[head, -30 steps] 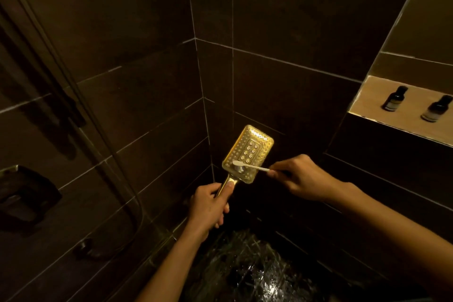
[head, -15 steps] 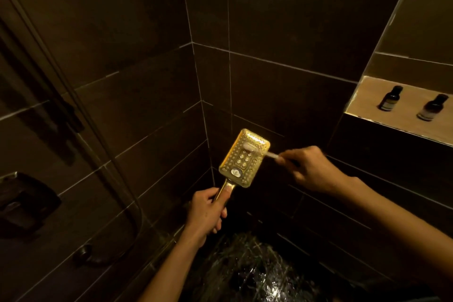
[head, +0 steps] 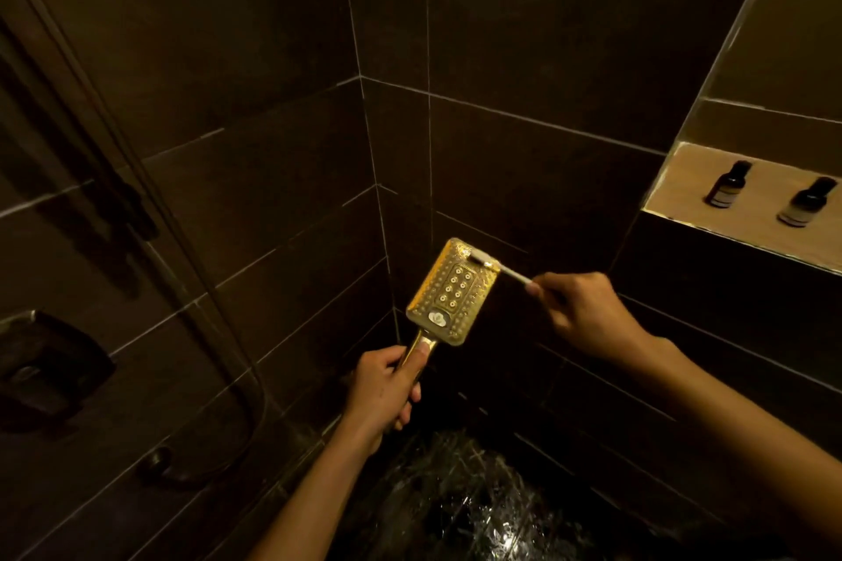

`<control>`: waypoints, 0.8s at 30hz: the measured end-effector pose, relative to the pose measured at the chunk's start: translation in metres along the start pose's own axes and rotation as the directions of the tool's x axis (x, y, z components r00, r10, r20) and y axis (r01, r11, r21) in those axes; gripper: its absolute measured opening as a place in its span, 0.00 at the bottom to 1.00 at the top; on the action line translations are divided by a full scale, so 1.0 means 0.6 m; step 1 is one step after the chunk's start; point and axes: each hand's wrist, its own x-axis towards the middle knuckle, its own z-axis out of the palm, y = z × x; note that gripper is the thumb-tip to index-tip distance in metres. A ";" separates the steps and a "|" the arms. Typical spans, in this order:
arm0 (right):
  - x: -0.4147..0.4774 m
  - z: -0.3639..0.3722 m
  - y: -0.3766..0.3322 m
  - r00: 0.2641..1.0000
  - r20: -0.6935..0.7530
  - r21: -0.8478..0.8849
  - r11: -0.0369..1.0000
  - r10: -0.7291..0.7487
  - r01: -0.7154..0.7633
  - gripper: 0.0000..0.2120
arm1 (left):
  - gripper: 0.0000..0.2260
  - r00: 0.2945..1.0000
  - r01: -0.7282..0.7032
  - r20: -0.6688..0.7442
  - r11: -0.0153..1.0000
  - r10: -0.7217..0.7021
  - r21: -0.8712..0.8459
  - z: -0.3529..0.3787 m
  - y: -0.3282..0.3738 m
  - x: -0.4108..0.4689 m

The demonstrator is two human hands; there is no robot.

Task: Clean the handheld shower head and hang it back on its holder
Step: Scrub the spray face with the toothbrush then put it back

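A rectangular gold shower head (head: 449, 294) with rows of nozzles faces me in the corner of a dark tiled shower. My left hand (head: 385, 389) grips its handle from below and holds it upright. My right hand (head: 583, 317) pinches a thin white toothbrush (head: 503, 270), whose bristle end rests on the top right edge of the shower head's face. The hose (head: 218, 333) curves down the left wall. A dark bracket (head: 123, 205) on the left rail is dim, and I cannot tell whether it is the holder.
A dark control fitting (head: 45, 371) juts from the left wall. A lit niche (head: 683, 191) at the right holds two small dark bottles (head: 726, 184). Wet dark floor (head: 460, 510) glints below my hands. Tiled walls close in on the left and behind.
The toothbrush tip has moved from the lower part of the shower head's face up to its top edge. My right hand rose with it; the left hand kept its grip.
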 end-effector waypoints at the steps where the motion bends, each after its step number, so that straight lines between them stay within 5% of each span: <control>1: -0.002 -0.001 0.000 1.000 -0.002 0.020 1.000 0.009 -0.009 0.08 | 0.17 1.000 0.000 0.004 1.000 0.000 0.000 0.001 0.001 -0.001; 5: -0.022 0.018 -0.032 0.961 0.219 0.040 0.986 -0.169 0.164 0.09 | 0.17 1.000 -0.005 0.008 1.000 0.005 0.001 0.001 0.003 -0.001; 9: -0.002 -0.002 -0.005 1.000 -0.005 0.014 1.000 -0.010 0.011 0.09 | 0.14 1.000 0.014 0.011 1.000 -0.014 -0.004 0.003 0.004 -0.002; 13: -0.021 0.015 -0.032 0.967 0.205 0.049 0.988 -0.154 0.147 0.08 | 0.17 1.000 0.020 0.020 1.000 -0.019 -0.019 0.006 0.005 -0.004; 17: -0.006 0.002 -0.001 0.999 -0.039 0.023 0.999 0.032 -0.031 0.08 | 0.18 0.999 0.040 0.003 0.999 -0.040 -0.034 0.008 0.006 -0.002; 21: -0.027 0.010 -0.021 0.962 0.224 0.054 0.988 -0.156 0.147 0.09 | 0.17 1.000 0.019 -0.002 1.000 -0.019 0.002 0.005 0.002 -0.006; 24: -0.016 -0.001 0.006 0.998 0.039 -0.009 0.999 -0.050 0.050 0.07 | 0.18 1.000 0.027 -0.006 1.000 -0.027 -0.014 0.005 0.001 -0.005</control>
